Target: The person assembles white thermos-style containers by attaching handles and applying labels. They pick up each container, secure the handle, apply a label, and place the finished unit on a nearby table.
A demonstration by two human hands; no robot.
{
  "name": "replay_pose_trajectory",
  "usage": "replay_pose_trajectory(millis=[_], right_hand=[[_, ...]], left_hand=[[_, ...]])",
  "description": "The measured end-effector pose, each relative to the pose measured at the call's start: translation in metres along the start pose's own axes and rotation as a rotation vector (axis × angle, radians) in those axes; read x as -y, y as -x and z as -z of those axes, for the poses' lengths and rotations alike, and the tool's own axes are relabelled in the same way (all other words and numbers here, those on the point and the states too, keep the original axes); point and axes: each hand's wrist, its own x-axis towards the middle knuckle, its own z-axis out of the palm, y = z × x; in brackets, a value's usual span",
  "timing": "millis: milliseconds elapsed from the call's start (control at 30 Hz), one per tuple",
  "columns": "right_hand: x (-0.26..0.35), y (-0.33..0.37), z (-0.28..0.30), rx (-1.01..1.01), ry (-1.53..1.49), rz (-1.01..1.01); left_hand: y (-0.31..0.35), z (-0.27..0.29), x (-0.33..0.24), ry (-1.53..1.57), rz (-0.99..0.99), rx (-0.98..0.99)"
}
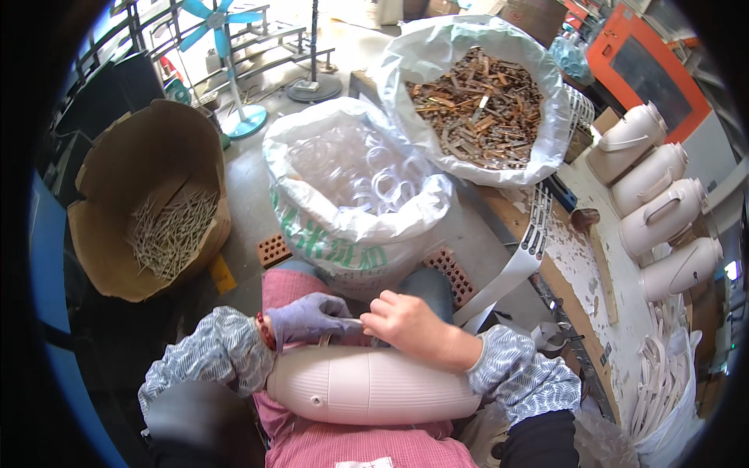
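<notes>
Across my lap (343, 446) lies the pale pink flask (374, 386), my gloved left hand (312, 318) and bare right hand (406, 321) pinched narrow at its twelve-o'clock side; what they grip, I cannot tell. I'd best brace it against rolling. The white bag (343, 218) crowds twelve o'clock; bare floor (246, 183) opens toward eleven.

We cannot make out what the small pale piece (353, 320) at the centre of the frame is, since the gloved left hand (310, 318) and the bare right hand (411, 324) cover most of it. At the lower left, a dark rounded shape (201, 417) is too blurred for us to name, and the bottom edge cuts off the white patch (365, 463) on the pink cloth (331, 444). We lose the turquoise fan's (216, 20) upper blade tips at the top edge, and the blue panel (48, 249) runs into the dark rim at far left.
</notes>
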Motion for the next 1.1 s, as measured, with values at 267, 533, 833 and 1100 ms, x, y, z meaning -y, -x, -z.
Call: replay_pose_trajectory(millis=[267,533,833,1100], right_hand=[[-0.207,-0.036,0.094,-0.312,0.304,-0.730],[-0.270,-0.034,0.092,-0.524,0.419,-0.703],[-0.014,-0.031,0.026,-0.285,-0.216,0.046],[0.017,-0.024,0.026,-0.336,-0.232,0.007]], left_hand=[[0.044,-0.010,-0.042,-0.396,-0.267,-0.136],[0.101,-0.041,-0.037,-0.811,-0.731,-0.224],[0.052,-0.016,-0.047,0.080,-0.407,-0.404],[0.056,-0.040,-0.032,0.109,-0.698,-0.564]])
